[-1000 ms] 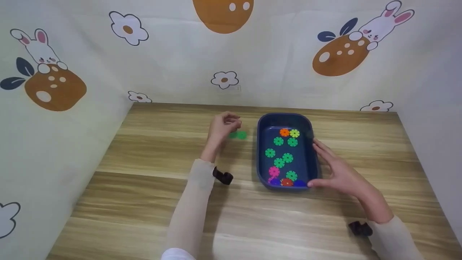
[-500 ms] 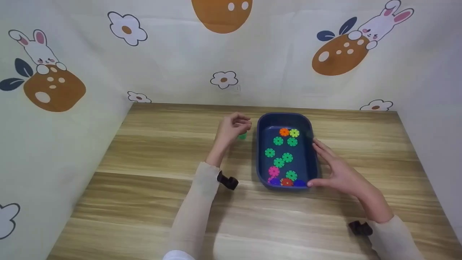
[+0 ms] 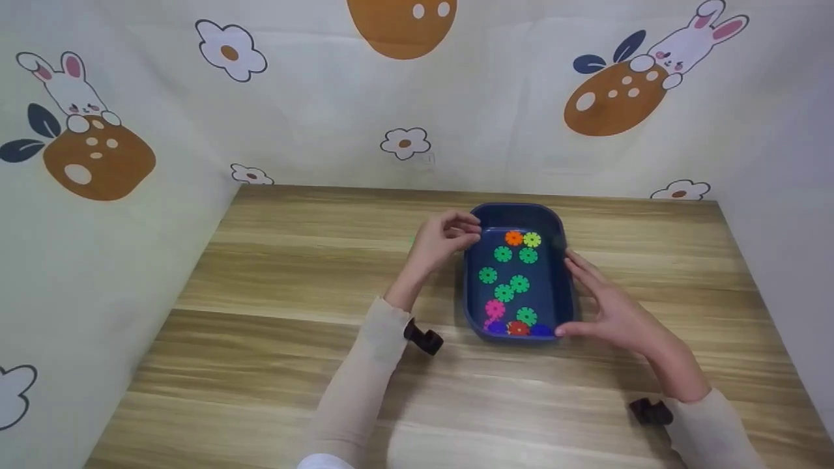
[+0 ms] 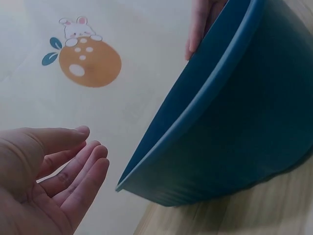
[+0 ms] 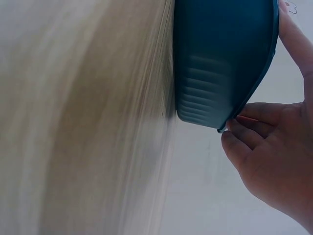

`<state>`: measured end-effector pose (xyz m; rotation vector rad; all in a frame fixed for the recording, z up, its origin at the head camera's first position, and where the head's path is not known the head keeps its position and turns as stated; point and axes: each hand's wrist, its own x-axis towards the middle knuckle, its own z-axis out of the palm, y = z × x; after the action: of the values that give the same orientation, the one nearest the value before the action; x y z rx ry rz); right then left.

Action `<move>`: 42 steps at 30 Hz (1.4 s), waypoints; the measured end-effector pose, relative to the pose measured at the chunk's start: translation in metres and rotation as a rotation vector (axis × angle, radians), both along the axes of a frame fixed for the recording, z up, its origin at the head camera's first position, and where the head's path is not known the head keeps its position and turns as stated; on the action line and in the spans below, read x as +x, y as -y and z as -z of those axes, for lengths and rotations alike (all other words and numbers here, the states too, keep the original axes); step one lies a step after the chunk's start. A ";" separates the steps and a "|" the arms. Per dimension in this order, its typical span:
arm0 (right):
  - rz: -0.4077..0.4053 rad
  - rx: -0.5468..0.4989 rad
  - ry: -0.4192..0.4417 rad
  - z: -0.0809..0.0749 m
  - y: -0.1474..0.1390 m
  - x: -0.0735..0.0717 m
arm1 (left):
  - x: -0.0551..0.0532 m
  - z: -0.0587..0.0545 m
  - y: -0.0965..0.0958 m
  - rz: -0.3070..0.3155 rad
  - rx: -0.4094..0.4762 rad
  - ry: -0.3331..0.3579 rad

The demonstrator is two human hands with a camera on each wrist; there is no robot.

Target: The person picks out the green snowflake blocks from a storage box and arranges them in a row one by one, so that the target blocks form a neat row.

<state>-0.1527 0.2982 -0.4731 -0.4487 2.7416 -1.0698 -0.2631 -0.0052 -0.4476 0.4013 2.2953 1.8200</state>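
Note:
A dark blue plastic bin sits on the table with small snowflake-shaped discs inside, among them an orange disc, a yellow-green disc and several green discs. Pink, red and dark blue ones lie at its near end. My left hand hovers beside the bin's left rim, fingers loosely bent; in the left wrist view the left hand shows nothing between thumb and fingers. My right hand is spread against the right side, fingertips at the rim and thumb at the near corner.
The wood-grain table meets a cream cloth backdrop printed with rabbits, fruit and flowers. A speck of green disc shows on the table left of my left hand. Black mounts are strapped at both wrists.
My left hand has moved right, from over the green discs on the table to the bin's left rim. The right hand and the bin have stayed still.

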 end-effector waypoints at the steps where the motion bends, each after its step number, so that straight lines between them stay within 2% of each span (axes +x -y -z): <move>1: 0.000 -0.001 -0.002 0.000 0.000 0.000 | 0.001 0.000 -0.002 0.012 -0.007 0.003; 7: -0.005 -0.007 -0.012 0.000 0.000 0.001 | 0.008 0.002 -0.020 0.088 -0.040 -0.008; 15: -0.021 -0.018 -0.051 0.001 0.000 0.000 | 0.013 0.012 -0.054 0.206 -0.080 -0.032; 18: -0.016 -0.023 -0.043 0.001 -0.001 0.000 | 0.015 0.017 -0.067 0.215 -0.154 -0.028; 24: -0.007 -0.024 -0.015 0.001 0.000 0.000 | 0.015 0.028 -0.079 0.213 -0.292 0.043; 29: -0.015 -0.025 -0.028 0.001 -0.002 0.000 | 0.015 0.030 -0.083 0.216 -0.382 0.061; 35: -0.020 -0.018 -0.027 0.001 -0.001 0.000 | 0.016 0.031 -0.087 0.219 -0.558 0.067; 38: -0.013 -0.021 -0.016 -0.001 0.000 0.000 | 0.016 0.031 -0.089 0.239 -0.640 0.051; 42: -0.011 -0.019 -0.003 -0.002 0.001 0.000 | 0.017 0.033 -0.091 0.256 -0.766 -0.014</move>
<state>-0.1525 0.2967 -0.4714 -0.4675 2.7306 -1.0951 -0.2466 0.0858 -0.4802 0.5305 2.5711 0.7333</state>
